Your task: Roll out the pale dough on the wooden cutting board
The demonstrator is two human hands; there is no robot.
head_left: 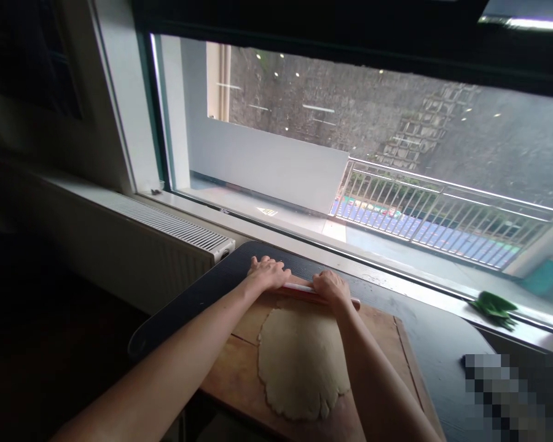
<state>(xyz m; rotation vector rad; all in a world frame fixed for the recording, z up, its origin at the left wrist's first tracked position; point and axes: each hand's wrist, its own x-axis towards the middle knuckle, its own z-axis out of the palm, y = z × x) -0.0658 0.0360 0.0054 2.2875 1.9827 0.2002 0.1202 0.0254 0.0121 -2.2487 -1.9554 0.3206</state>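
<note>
Head cam, only view: both my hands are at the far side of the wooden board (233,362), on a slim rolling pin (299,286). L hand (268,273) is over the pin's L end, fingers bent & slightly parted; R hand (332,285) is toward the other end, fingers bent & closer tog. Can't tell if either set of fingertips wraps under the pin. Its R tip pokes out past my R hand.

Flat sheet of dough (304,362) lies on the board btwn my forearms, roughly oval, w/ ragged edges & a few splits along the near side; pin's at its far edge. Board sits on a dark tabletop (184,307) w/ rounded corners, next to the windowsill (373,279). White radiator (175,227) is to the L, under the window (276,135). Green leaves (492,307) lie on the sill to the R. Thru the glass: metal railing (424,202) & blue ground. Bottom R corner's pixelated, can't make it out.
</note>
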